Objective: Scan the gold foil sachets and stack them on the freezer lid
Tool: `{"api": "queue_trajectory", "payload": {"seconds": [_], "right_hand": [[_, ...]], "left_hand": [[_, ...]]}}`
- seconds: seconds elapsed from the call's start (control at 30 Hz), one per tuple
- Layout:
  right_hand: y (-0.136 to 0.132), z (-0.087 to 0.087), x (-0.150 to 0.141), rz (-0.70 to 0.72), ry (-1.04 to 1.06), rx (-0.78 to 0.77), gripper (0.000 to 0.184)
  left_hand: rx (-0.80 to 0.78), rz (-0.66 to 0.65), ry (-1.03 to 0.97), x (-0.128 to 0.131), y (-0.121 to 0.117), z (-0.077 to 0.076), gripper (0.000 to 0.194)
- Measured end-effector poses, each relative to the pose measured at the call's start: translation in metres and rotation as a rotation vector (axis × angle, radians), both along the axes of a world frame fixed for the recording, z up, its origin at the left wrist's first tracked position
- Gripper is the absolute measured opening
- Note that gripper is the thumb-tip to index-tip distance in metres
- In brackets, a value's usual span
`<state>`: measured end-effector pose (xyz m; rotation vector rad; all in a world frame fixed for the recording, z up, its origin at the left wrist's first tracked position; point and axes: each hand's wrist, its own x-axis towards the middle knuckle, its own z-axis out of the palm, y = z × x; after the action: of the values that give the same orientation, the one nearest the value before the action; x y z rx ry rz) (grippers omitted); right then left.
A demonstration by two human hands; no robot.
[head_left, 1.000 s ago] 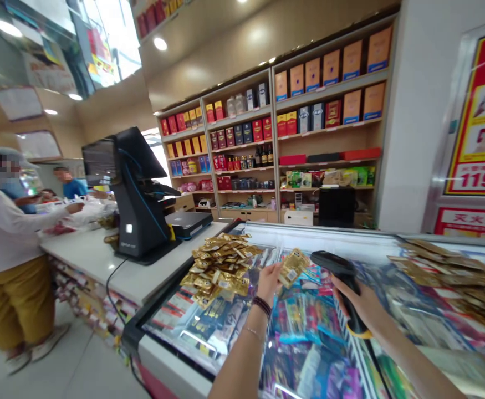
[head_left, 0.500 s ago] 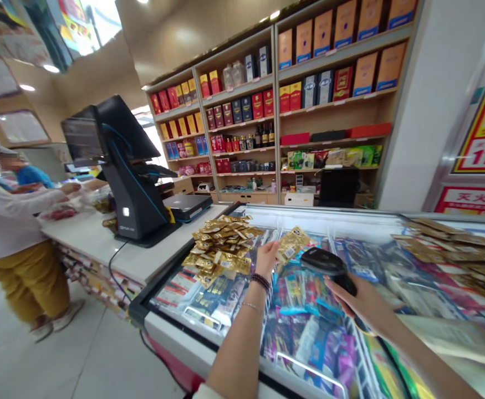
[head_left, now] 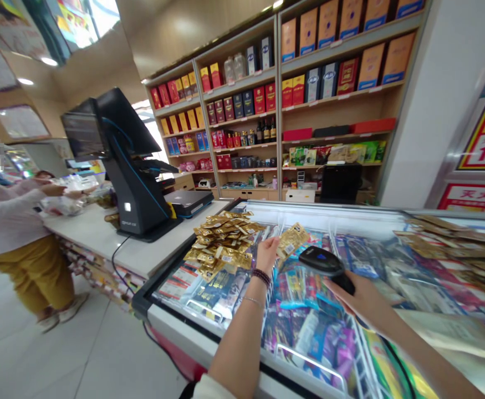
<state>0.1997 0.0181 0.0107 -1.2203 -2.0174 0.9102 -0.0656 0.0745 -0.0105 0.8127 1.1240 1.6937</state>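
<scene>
— Two hands, left (head_left: 267, 256) and right (head_left: 362, 302), both above the chest freezer (head_left: 175, 327)?

— Yes. Head view only. Left fingers (head_left: 272, 243) nearly closed, one gold foil sachet (head_left: 292, 240) pinched at the tips, held up above the glass, just beside the pile.

— Which pile?

— Loose gold sachets (head_left: 221, 244), heaped on the freezer glass, left of the hand, not touching it. Second gold heap (head_left: 450, 244) on the glass at far right, well apart.

— Right hand?

— Curled fingers (head_left: 364, 296) around the grip of a black handheld barcode scanner (head_left: 321, 261), fully closed as far as visible, grip partly hidden. Scanner head tilted up, just beside the raised sachet.

— Around that?

— Colourful packets under the glass. Black POS terminal (head_left: 121, 160) on a white checkout counter (head_left: 96, 238), left. Person in a white top (head_left: 5, 216) at the counter, both hands at a plastic bag (head_left: 61, 205). Stocked wooden shelves (head_left: 234, 111) behind.
</scene>
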Motion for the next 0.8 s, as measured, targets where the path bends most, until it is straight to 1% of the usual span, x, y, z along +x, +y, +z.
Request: {"api": "queue_trajectory", "payload": {"seconds": [0.1,0.2,0.27,0.37,0.43,0.53,0.6,0.7,0.8], "right_hand": [[0.000,0.001,-0.001,-0.004,0.003,-0.008,0.051],[-0.001,0.001,-0.003,-0.012,0.009,-0.014,0.051],[-0.002,-0.002,-0.005,-0.051,0.031,-0.003,0.051],[-0.001,-0.011,-0.007,-0.129,0.074,0.003,0.053],[0.002,-0.020,-0.006,-0.170,0.097,0.003,0.054],[0.016,-0.035,-0.003,-0.201,0.129,0.002,0.059],[0.031,-0.040,-0.004,-0.161,0.126,-0.037,0.064],[0.052,-0.035,-0.013,-0.057,0.132,-0.150,0.067],[0.062,-0.023,-0.031,-0.014,0.185,-0.252,0.070]], "left_hand": [[-0.039,0.011,0.047,-0.001,0.000,0.000,0.039],[-0.049,0.021,0.035,-0.001,0.000,0.001,0.038],[-0.042,0.048,0.003,-0.001,0.000,0.001,0.037],[-0.022,0.131,-0.076,-0.006,0.002,0.001,0.030],[-0.021,0.177,-0.098,-0.016,0.003,0.000,0.028],[-0.044,0.233,-0.071,-0.039,0.002,0.001,0.033],[-0.059,0.273,-0.050,-0.061,0.000,0.007,0.034],[-0.054,0.320,-0.021,-0.098,-0.005,0.022,0.038],[-0.034,0.378,0.038,-0.136,-0.012,0.042,0.050]]}}
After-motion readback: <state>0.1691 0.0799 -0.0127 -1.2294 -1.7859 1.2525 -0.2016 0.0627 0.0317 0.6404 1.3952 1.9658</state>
